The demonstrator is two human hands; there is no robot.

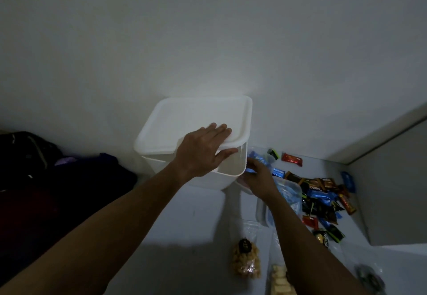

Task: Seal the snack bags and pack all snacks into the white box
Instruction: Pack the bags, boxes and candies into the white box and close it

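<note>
The white box (231, 167) stands against the wall. Its white lid (184, 119) is tilted up at the near edge, and my left hand (203, 149) grips that edge, fingers on top and thumb beneath. Just right of the box, my right hand (258, 176) holds a blue-wrapped snack (250, 169) by the box's corner. A clear bag of blue packets (291, 193) lies beside my right forearm. Two clear bags sit near me: one of golden snacks (246, 260) and one of pale biscuits (280, 281).
Several loose snack packets (323, 200), red, blue, brown and black, are scattered on the white surface to the right. A red packet (292, 158) lies by the wall. Dark clothing (46, 179) is piled at the left. A raised ledge (392, 179) borders the right side.
</note>
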